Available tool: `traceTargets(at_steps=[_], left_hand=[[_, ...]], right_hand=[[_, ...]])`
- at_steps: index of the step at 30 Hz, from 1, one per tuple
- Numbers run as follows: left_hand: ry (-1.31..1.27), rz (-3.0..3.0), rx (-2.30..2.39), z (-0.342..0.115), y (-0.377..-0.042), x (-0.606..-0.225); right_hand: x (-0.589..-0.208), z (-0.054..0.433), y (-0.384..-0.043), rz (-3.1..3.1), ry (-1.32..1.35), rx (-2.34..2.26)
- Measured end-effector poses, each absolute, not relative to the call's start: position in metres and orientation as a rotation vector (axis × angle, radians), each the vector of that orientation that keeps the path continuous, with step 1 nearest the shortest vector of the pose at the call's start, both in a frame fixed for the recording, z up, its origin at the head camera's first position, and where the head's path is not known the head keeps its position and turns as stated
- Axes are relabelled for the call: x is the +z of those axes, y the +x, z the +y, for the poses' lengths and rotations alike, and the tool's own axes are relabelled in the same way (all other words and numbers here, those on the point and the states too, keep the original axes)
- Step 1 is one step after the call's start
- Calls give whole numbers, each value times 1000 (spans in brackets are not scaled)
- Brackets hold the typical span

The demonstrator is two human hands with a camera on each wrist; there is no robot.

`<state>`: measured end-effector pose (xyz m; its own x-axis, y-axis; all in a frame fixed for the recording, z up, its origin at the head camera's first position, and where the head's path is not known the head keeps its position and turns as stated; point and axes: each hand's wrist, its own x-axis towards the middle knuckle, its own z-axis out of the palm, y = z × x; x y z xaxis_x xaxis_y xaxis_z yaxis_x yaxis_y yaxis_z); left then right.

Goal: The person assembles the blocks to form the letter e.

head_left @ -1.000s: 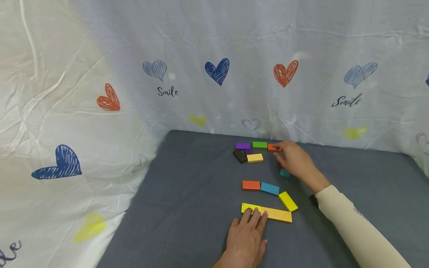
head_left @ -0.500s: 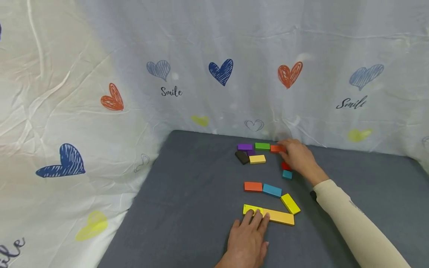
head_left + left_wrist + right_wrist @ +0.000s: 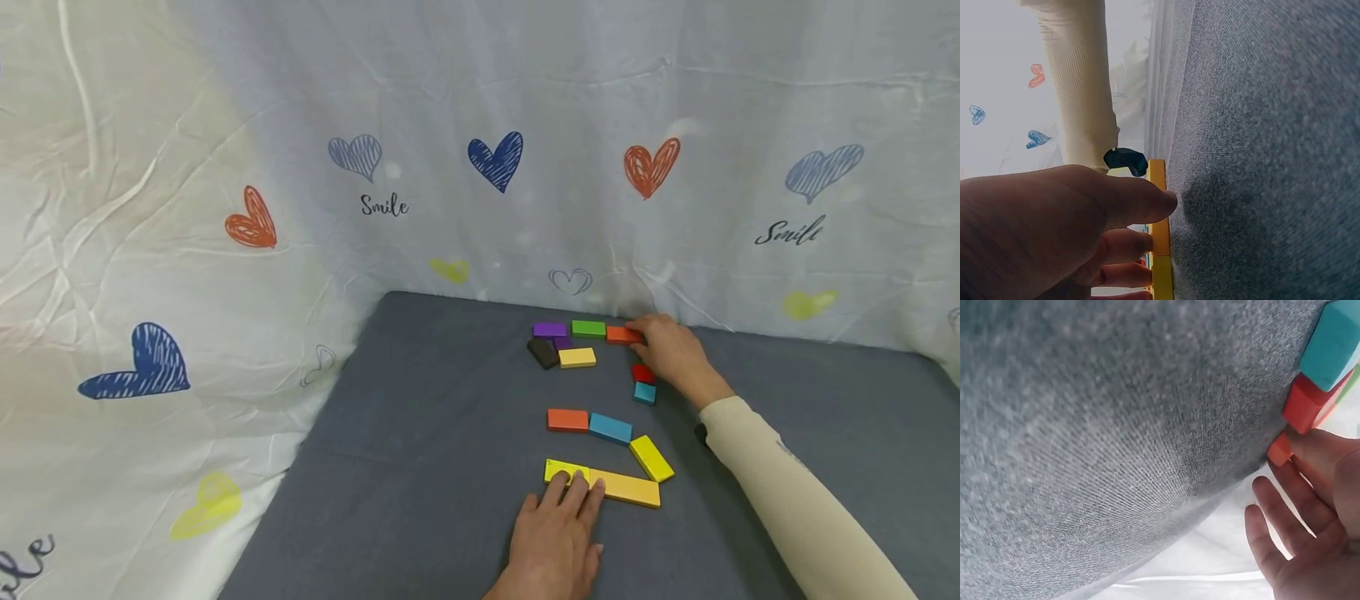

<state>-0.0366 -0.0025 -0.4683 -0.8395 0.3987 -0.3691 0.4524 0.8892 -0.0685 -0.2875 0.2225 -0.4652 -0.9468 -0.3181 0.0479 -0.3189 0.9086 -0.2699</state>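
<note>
My left hand [image 3: 555, 542] lies at the front, its fingertips resting on the yellow block [image 3: 556, 469] and at the edge of the light orange block [image 3: 628, 490], which sit end to end. At the back of the cloth, my right hand [image 3: 675, 354] pinches the right end of an orange-red block [image 3: 621, 335] between thumb and index finger; its other fingers are spread in the right wrist view. Left of that block is a green block [image 3: 588, 328]. Near the right wrist lie a red block [image 3: 642, 374] and a teal block [image 3: 644, 393], touching end to end.
Purple [image 3: 550, 330], black [image 3: 543, 353] and pale yellow [image 3: 577, 358] blocks cluster at the back. Orange [image 3: 567, 420], blue [image 3: 611, 427] and yellow [image 3: 651, 458] blocks form a curve in the middle. A white heart-printed curtain [image 3: 420, 100] borders the dark grey cloth [image 3: 390, 433].
My right hand has shifted slightly back and right, uncovering the red and teal blocks and more of the orange-red block. The left hand stays on the front blocks. The head view has shifted slightly.
</note>
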Motion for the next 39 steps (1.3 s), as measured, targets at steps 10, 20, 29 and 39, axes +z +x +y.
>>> traceTargets(at_steps=[10, 20, 29, 39], left_hand=[[650, 2726, -239, -5, -36, -466], [645, 2728, -236, -6, -37, -466], [654, 2717, -229, -3, -37, -467], [669, 2740, -224, -6, -35, -468]], right_hand=[[-466, 228, -287, -3016, 524, 409], [-459, 230, -270, -2882, 647, 456], [-449, 209, -239, -2781, 817, 488], [-440, 184, -214, -2632, 1074, 479]])
